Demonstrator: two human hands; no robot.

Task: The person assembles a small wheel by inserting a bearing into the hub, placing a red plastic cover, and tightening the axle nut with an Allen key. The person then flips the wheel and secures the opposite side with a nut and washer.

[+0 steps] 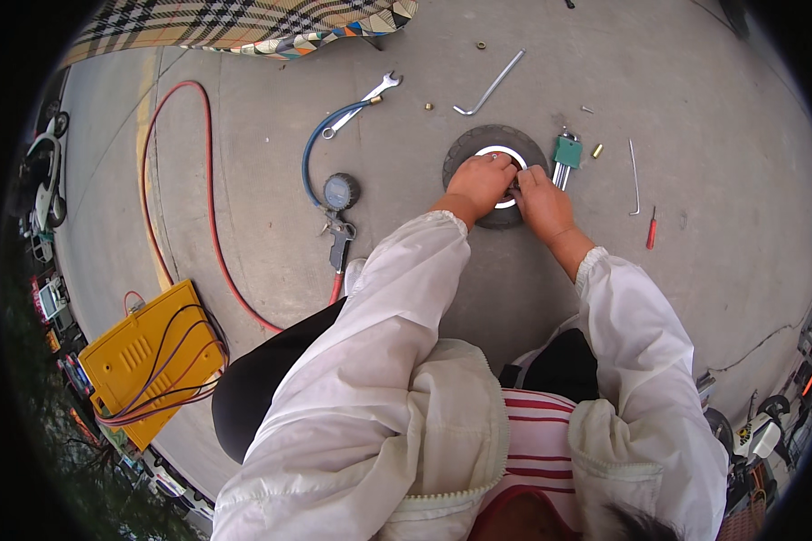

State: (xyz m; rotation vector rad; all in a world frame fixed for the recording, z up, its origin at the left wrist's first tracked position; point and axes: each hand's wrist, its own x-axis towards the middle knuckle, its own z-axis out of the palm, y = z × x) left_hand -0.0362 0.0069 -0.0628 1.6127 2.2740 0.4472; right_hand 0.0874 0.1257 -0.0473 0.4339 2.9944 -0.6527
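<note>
In the head view, we found the wheel lying flat on the concrete ground, ahead of the person, with both hands over its centre. The left hand rested across the pale rim from the left, its fingers curled inward near the hub; the right hand met it from the right, fingers bent and fingertips close to the left hand's. A small dark part showed between them, but we could not tell whether either hand grasped it, as the fingers hid their own contact. Just right of the tyre we noted a green hex key holder, with a brass cylinder beside it; farther right lay a thin L-shaped key and a red screwdriver. Beyond the wheel we recorded a thicker L-shaped bar. To the left we saw a combination wrench, a blue hose with its brass end at the wrench, and a round gauge on a trigger handle. A red hose looped over the ground near a yellow box.
</note>
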